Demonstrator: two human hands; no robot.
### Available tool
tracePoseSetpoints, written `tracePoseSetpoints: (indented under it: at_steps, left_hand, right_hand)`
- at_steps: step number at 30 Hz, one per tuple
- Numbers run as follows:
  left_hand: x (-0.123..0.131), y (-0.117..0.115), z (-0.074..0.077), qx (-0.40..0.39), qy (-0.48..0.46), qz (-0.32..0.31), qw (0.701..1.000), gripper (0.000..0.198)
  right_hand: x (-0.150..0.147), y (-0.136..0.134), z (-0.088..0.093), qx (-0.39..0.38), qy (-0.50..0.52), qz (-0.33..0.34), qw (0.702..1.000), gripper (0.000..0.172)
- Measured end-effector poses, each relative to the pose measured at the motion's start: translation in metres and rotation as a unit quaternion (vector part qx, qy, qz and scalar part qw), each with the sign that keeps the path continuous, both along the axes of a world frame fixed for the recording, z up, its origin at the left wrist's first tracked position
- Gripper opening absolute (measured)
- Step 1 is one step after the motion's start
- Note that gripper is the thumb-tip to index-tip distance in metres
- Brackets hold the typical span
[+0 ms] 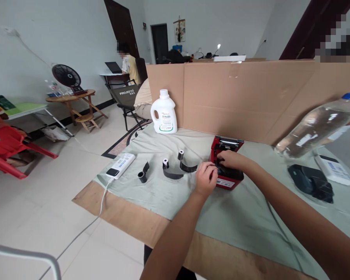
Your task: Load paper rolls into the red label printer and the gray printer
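Note:
A small red and black label printer (225, 177) sits open on the pale green cloth (163, 194) of the table. My right hand (231, 159) reaches into its open top, fingers curled over the black inside. My left hand (205, 179) is closed in a loose fist against the printer's left side, gripping it. Just left of the printer lie loose black ribbon strips and small rolls (175, 169), and a further black roll (142, 175).
A white detergent jug (163, 112) stands by a cardboard partition (236, 97). A white power strip (120, 165) lies at the table's left edge. A clear bottle (315, 130) and black pouch (310, 181) are on the right. Another person sits at a laptop far back.

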State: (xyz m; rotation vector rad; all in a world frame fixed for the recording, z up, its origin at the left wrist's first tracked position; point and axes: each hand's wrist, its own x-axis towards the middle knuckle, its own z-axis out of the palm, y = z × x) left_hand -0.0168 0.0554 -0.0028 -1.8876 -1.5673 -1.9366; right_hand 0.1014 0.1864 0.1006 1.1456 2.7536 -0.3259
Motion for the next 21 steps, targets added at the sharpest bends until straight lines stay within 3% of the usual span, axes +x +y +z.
tracePoseSetpoints:
  at_steps: [4, 7, 11, 14, 16, 18, 21]
  left_hand:
    - [-0.001, 0.001, 0.001, -0.004, 0.009, -0.007, 1.0, 0.024]
    - [-0.002, 0.002, 0.0, -0.006, 0.005, -0.008, 1.0, 0.023]
    - [-0.002, 0.004, -0.005, -0.005, 0.001, -0.021, 1.0, 0.016]
    - [-0.001, 0.006, -0.009, -0.022, 0.0, -0.035, 0.999, 0.016]
    - [0.0, 0.007, -0.01, -0.029, -0.004, -0.024, 0.999, 0.017]
    - [0.001, 0.007, -0.009, -0.023, -0.009, -0.014, 1.0, 0.015]
    - [0.001, 0.009, -0.008, -0.018, -0.006, -0.015, 1.0, 0.017]
  right_hand:
    - [-0.011, 0.0, 0.003, -0.013, -0.096, -0.009, 0.995, 0.011]
    - [-0.005, -0.011, 0.016, 0.056, -0.068, 0.0, 0.996, 0.006]
    - [0.021, -0.037, 0.045, 0.09, 0.131, -0.017, 0.987, 0.017]
    - [0.021, -0.053, 0.066, 0.045, 0.333, -0.046, 0.941, 0.037]
    - [0.0, -0.061, 0.076, -0.02, 0.425, -0.053, 0.903, 0.043]
    - [-0.037, -0.068, 0.081, -0.082, 0.469, -0.057, 0.877, 0.038]
    - [-0.11, -0.079, 0.077, -0.156, 0.458, -0.054, 0.874, 0.029]
